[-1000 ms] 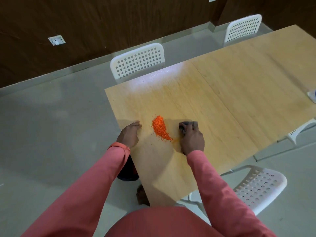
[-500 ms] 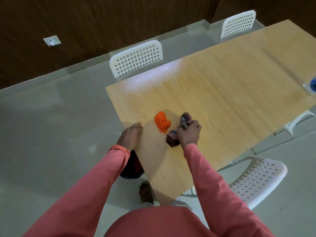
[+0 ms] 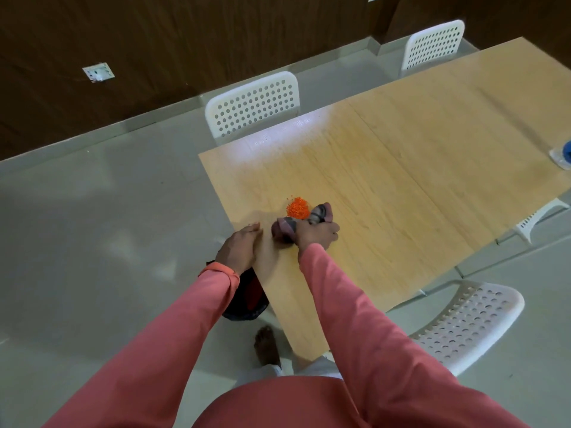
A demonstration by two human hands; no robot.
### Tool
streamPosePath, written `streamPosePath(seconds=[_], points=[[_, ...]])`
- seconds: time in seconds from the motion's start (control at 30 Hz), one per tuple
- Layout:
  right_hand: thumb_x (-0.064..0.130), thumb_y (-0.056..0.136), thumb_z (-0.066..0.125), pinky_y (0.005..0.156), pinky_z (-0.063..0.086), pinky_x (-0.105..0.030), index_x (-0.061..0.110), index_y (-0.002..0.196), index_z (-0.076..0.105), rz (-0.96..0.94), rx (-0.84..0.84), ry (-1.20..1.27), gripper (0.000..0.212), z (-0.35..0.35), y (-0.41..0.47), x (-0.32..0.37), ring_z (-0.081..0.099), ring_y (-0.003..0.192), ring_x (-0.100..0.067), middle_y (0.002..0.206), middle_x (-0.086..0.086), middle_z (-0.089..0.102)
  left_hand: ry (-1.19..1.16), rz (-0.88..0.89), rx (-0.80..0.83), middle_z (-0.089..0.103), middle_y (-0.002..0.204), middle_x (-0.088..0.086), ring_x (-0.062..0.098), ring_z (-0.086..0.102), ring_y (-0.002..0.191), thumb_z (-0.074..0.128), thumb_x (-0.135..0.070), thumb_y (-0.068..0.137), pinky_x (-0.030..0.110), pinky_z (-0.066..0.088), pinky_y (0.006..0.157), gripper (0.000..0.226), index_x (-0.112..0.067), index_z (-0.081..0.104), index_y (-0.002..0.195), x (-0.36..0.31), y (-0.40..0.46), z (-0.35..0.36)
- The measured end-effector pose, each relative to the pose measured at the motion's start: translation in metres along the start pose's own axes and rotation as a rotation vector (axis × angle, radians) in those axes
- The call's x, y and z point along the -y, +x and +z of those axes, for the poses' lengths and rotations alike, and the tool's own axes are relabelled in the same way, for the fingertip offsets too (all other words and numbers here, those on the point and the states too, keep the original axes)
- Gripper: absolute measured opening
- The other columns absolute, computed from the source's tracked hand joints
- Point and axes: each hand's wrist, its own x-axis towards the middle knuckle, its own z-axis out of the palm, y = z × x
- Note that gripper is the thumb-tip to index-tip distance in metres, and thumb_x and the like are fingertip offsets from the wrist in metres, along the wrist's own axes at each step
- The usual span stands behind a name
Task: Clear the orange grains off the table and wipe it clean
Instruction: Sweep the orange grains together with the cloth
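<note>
Orange grains heaped small beside cloth clamped in right fingers; left fingers straight.

3 white chairs, wall socket

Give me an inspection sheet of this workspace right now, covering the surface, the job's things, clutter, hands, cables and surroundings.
Surface: light wooden table, a seam running across it.
Job's things: orange grains gathered in one small heap near the table's left edge; a dark cloth bunched beside the heap.
Clutter: a blue and white object at the far right edge, cut off by the frame.
Hands: right hand grips the cloth next to the heap; left hand rests at the table edge, fingers straight.
Cables: nothing seen.
Surroundings: white perforated chairs around the table; a dark bin on the floor below the left hand; a wall socket.
</note>
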Motion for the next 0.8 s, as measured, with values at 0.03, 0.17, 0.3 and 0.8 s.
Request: streamPosePath(seconds=[0.03, 0.17, 0.3, 0.8], points=[[0.015, 0.087, 0.068, 0.088, 0.044, -0.037, 0.001, 0.133, 0.035, 0.010, -0.010, 0.018, 0.059, -0.004, 0.000, -0.001, 0.052, 0.117, -0.041, 0.137, -0.020, 0.039, -0.005, -0.001, 0.005, 0.033, 0.155, -0.007, 0.013, 0.031, 0.143, 0.040, 0.009, 0.089, 0.022, 0.020, 0.117, 0.061, -0.017, 0.045, 0.144, 0.000, 0.001, 0.000], [0.023, 0.088, 0.062, 0.082, 0.049, -0.041, 0.006, 0.124, 0.041, -0.106, -0.057, -0.098, 0.045, -0.026, 0.005, -0.025, 0.057, 0.104, -0.038, 0.124, -0.019, 0.051, -0.020, 0.014, 0.050, 0.032, 0.156, -0.003, 0.014, 0.029, 0.144, 0.043, 0.008, 0.089, 0.023, 0.019, 0.119, 0.059, -0.014, 0.045, 0.144, 0.002, 0.004, -0.001], [0.018, 0.085, 0.055, 0.083, 0.052, -0.042, 0.012, 0.122, 0.052, -0.354, -0.083, -0.377, 0.038, -0.036, 0.034, -0.016, 0.061, 0.105, -0.039, 0.116, -0.015, 0.063, -0.021, 0.028, 0.096, 0.030, 0.156, -0.001, 0.015, 0.029, 0.144, 0.050, 0.006, 0.088, 0.025, 0.023, 0.117, 0.060, -0.013, 0.043, 0.145, 0.004, 0.004, -0.003], [-0.007, 0.095, 0.042, 0.077, 0.043, -0.016, 0.012, 0.134, 0.063, -0.721, 0.574, -0.938, 0.048, 0.003, 0.062, 0.078, 0.060, 0.098, -0.021, 0.125, -0.012, 0.063, -0.049, -0.002, 0.142, 0.023, 0.159, -0.003, 0.015, 0.024, 0.145, 0.046, 0.015, 0.082, 0.024, 0.021, 0.116, 0.073, -0.013, 0.036, 0.149, 0.001, 0.002, -0.007]])
